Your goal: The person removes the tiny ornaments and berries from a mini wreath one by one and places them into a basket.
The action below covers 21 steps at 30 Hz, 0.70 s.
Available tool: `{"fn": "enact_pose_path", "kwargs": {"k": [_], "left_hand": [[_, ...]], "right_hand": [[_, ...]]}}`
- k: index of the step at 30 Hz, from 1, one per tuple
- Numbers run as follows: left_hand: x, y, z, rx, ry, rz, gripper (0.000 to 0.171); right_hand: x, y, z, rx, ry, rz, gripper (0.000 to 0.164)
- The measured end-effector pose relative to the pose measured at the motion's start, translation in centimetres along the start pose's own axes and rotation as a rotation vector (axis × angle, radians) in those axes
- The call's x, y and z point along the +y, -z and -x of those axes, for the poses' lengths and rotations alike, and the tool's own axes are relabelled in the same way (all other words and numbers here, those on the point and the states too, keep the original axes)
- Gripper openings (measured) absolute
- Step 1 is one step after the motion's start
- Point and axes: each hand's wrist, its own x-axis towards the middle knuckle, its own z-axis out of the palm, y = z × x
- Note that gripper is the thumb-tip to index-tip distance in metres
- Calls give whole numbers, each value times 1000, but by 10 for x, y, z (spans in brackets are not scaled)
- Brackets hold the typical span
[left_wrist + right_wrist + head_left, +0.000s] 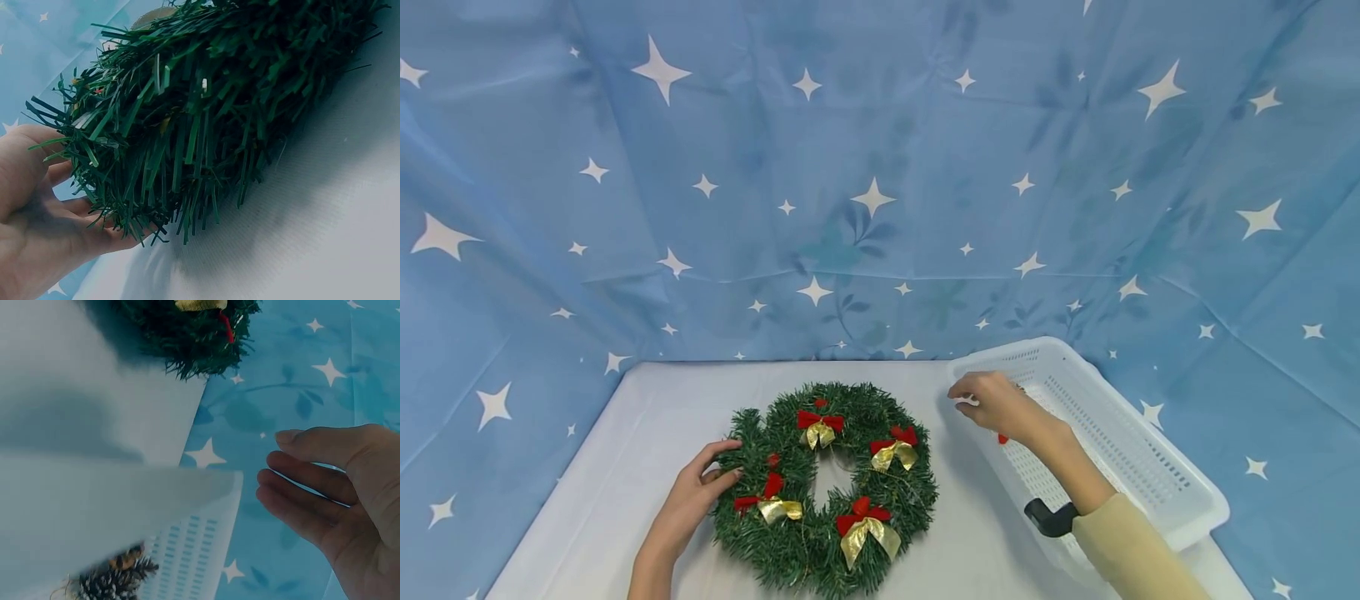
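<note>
A green tinsel wreath [895,408] with red-and-gold bows lies on the white table [662,417]. At its left side my left hand [692,492] grips the edge, thumb and fingers at the greenery. The left wrist view shows that hand [37,212] against the wreath [187,125], some fingertips hidden by the strands. Over the left rim of a white plastic basket [1157,450] hovers my right hand [1000,406]. In the right wrist view this hand [337,487] has relaxed, slightly bent fingers with nothing between them.
Inside the basket is a pine cone [112,575], and a small red piece [1002,438] shows beneath the right forearm. A blue cloth [880,167] with white stars hangs behind and beside the table. A black wrist mount [1051,518] sits at the right sleeve.
</note>
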Motion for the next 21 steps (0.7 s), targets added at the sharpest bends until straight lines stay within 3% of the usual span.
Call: {"fn": "enact_pose_path", "kwargs": {"k": [12, 21], "left_hand": [[6, 2, -5, 6, -11, -17, 59], [-1, 0, -5, 21, 32, -34, 61]], "right_hand": [[-15, -13, -24, -24, 36, -66, 17], [-23, -31, -29, -93, 38, -129, 17]]}}
